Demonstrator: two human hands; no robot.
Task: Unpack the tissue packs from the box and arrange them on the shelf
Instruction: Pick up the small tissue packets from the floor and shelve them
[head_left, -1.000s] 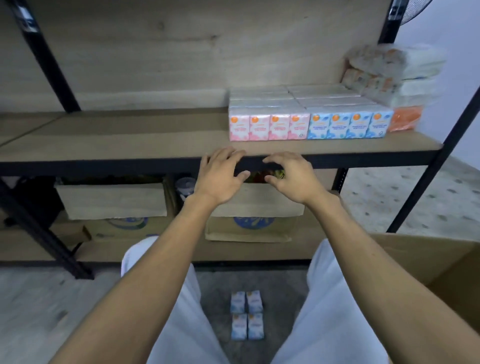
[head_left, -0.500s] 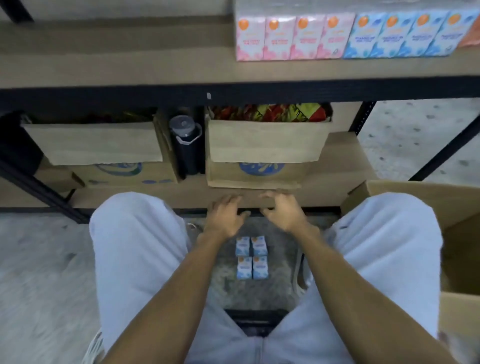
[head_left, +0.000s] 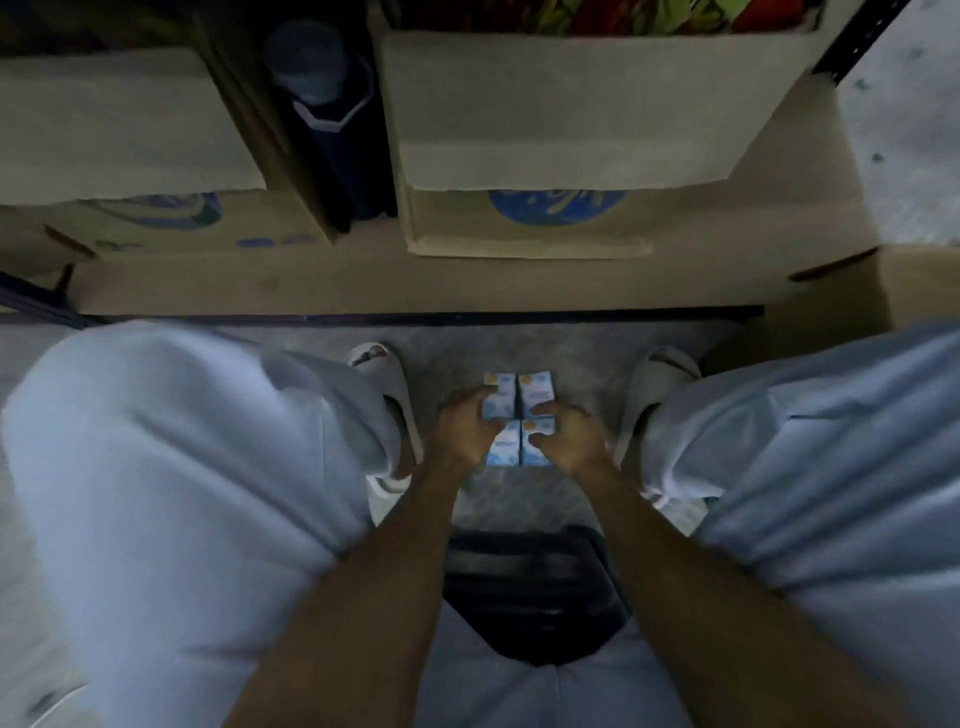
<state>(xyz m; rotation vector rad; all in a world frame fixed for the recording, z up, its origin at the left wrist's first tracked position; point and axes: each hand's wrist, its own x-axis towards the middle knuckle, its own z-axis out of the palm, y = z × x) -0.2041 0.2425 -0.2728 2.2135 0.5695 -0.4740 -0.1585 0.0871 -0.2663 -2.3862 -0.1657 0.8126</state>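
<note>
Four blue tissue packs (head_left: 518, 410) lie on the floor as a two-by-two block, touching one another, directly between my two hands. My left hand (head_left: 462, 431) is curled against the left side of the block, its fingers (head_left: 483, 402) bent over the edge of the far left pack. My right hand (head_left: 571, 441) mirrors it on the right side, fingers (head_left: 544, 411) hooked onto the right-hand packs. Both hands are closed onto the block and squeeze it from opposite sides. Whether the packs have left the floor I cannot tell. My slippers (head_left: 387, 395) stand just outboard of each hand. Beyond my fingertips runs the lower shelf board (head_left: 415, 283), carrying two cardboard cartons (head_left: 571, 130) with a dark bottle (head_left: 332, 119) between them. The corner of another cardboard box (head_left: 883, 291) sits well off past my right hand. In my judgement the step in hand is gathering loose packs for shelving. The next move calls for steady inward pressure so the four rise as one unit, since nothing binds them and the middle seam could buckle. They then need carrying up and forward to a shelf tier, and which tier I cannot tell from here.
</note>
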